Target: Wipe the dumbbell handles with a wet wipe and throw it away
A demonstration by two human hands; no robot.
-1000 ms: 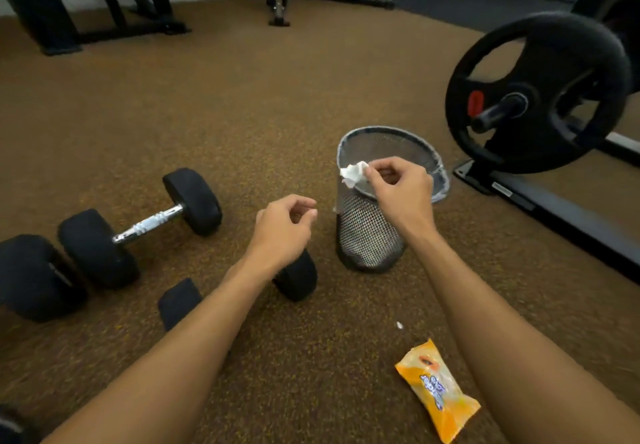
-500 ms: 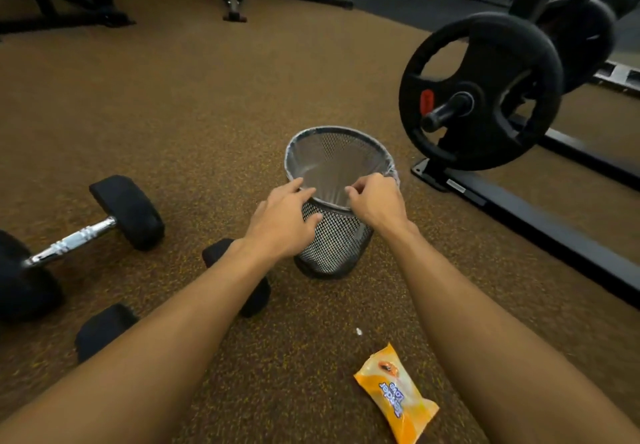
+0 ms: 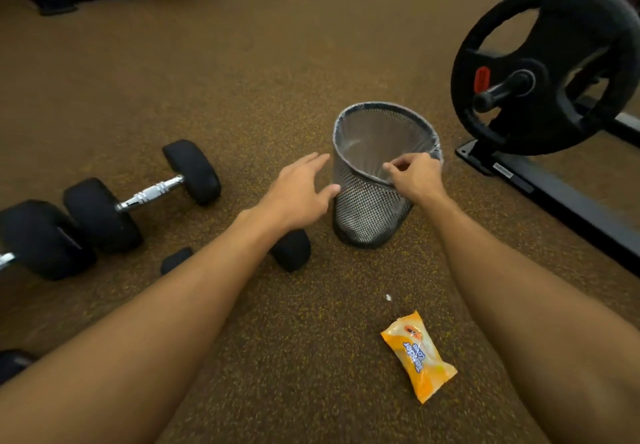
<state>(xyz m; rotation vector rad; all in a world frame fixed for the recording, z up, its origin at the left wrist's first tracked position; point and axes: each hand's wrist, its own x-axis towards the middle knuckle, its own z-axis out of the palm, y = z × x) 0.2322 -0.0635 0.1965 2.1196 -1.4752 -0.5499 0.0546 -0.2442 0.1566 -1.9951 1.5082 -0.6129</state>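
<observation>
Head view: right grip pinches bin rim; left grip spread beside it.

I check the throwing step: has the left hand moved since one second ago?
Yes. The left hand has moved right, toward the mesh bin: earlier a gap separated them, now its open fingers reach the bin's left wall.
</observation>
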